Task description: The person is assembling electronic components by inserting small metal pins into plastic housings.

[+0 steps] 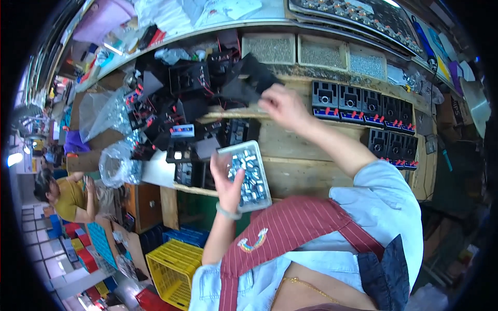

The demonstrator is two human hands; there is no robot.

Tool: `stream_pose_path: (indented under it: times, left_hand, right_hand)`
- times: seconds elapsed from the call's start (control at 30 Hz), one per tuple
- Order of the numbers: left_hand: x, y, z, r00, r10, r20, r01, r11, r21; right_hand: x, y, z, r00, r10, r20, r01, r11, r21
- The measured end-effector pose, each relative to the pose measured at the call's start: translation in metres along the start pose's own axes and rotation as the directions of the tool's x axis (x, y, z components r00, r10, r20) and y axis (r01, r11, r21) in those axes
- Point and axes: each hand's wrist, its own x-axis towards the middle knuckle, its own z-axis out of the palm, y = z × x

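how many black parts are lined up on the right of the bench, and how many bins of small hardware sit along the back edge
black parts in the right-hand rows: 9
bins of small hardware at the back: 3
total: 12

Crumpled clear plastic bags [118,165] left of the black parts; yellow crate [174,269] below

A worn wooden workbench [311,150] carries a heap of black plastic housings [181,103] at its left end. Rows of black square modules with red tabs [363,103] sit near its right edge.
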Motion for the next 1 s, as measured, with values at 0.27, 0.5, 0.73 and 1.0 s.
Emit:
stream_pose_path:
  times: [0.27, 0.5, 0.73, 1.0]
  left_hand:
    - [-0.020, 0.024, 0.032, 0.911, -0.263, 0.316, 0.403, 0.415, -0.816]
    - [-0.065, 0.033, 0.062, 0.881, -0.430, 0.197, 0.450, 0.634, -0.629]
    - [-0.070, 0.021, 0.034, 0.879, -0.304, 0.367, 0.471, 0.438, -0.766]
    - [-0.069, -0.002, 0.040, 0.849, -0.362, 0.385, 0.507, 0.762, -0.402]
  right_hand:
    - [-0.116, -0.109, -0.047, 0.883, 0.093, 0.459, -0.434, 0.534, 0.726]
    - [-0.134, -0.116, -0.047, 0.858, -0.297, 0.419, 0.191, 0.942, 0.277]
    - [-0.138, -0.119, -0.055, 0.864, -0.106, 0.492, -0.008, 0.975, 0.223]
    - [-0.123, -0.136, -0.067, 0.586, 0.093, 0.805, -0.356, 0.922, 0.152]
